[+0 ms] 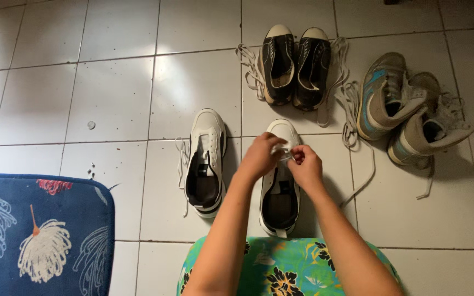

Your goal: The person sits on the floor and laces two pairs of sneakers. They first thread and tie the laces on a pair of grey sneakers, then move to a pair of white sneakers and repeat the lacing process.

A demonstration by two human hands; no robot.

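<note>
Left hand and right hand pinching white shoe's laces.

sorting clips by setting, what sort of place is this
Probably a home floor, perhaps an entryway: glossy white floor tiles, three pairs of shoes laid out, including black canvas sneakers, and a blue floral fabric mat.

The floor is glazed white tile, glossy enough to throw back a soft glare. The two white sneakers look like smooth, faintly shiny leather with woven laces. The black sneakers seem matt canvas with rubber toe caps. The grey high-tops look napped, suede-like. The blue cushion is printed cloth.
</note>
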